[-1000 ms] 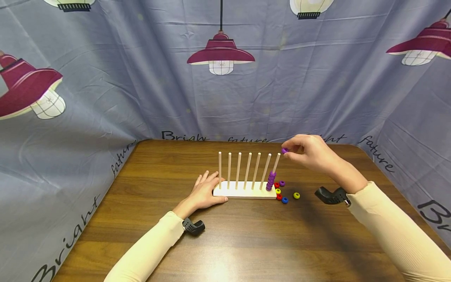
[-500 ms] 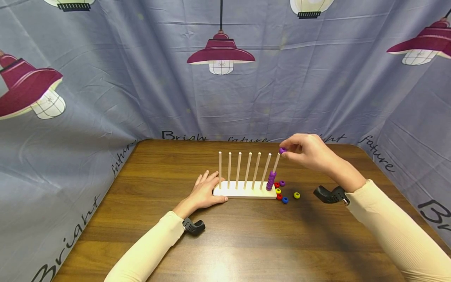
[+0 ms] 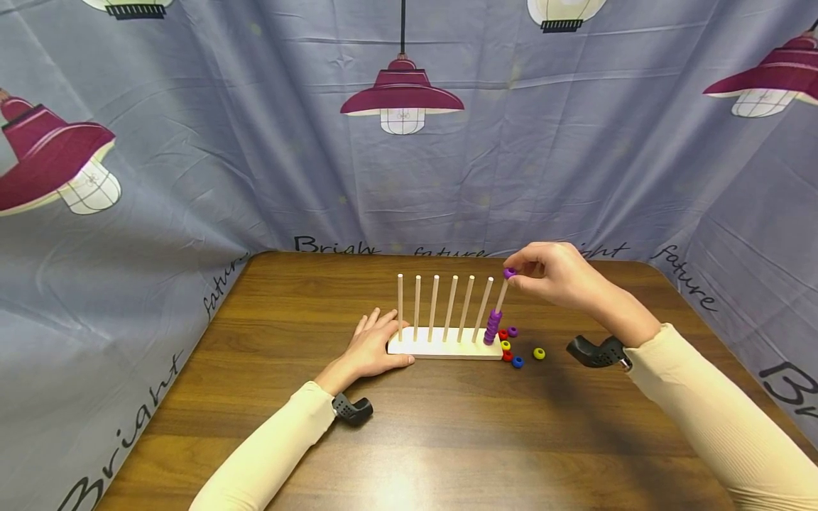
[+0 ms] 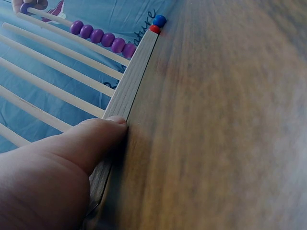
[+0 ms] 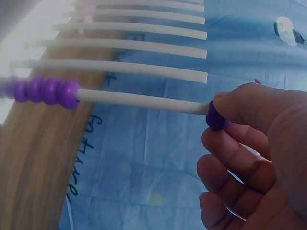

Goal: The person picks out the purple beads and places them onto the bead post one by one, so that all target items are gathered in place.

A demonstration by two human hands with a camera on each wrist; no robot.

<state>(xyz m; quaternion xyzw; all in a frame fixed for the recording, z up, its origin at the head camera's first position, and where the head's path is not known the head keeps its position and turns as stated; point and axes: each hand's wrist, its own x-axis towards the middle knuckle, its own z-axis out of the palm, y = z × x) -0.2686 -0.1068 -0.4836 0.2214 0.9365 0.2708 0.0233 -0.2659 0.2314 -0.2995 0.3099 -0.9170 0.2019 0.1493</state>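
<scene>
A white wooden peg stand [image 3: 444, 349] with a row of upright pegs stands on the table. The left hand [image 3: 371, 348] holds its left end, thumb [image 4: 103, 136] along the front edge and index finger behind, other fingers spread. At the tip of the rightmost peg [image 5: 144, 102], the right hand [image 3: 556, 275] pinches a purple bead [image 5: 217, 116] between thumb and fingers. In the right wrist view the bead meets the peg's end; how far the peg enters its hole is hidden. Several purple beads [image 3: 493, 326] are stacked low on that peg. The other pegs carry no beads.
Loose beads lie right of the stand: a purple one [image 3: 513, 331], a blue one [image 3: 517, 362], a yellow one [image 3: 540, 353], and red and yellow ones by the stand's end. A patterned curtain [image 3: 409, 184] surrounds the wooden table [image 3: 447, 433].
Carrying the purple bead, the right hand has shifted slightly left, bringing it from beside the rightmost peg to over its tip. The left hand and stand have stayed in place.
</scene>
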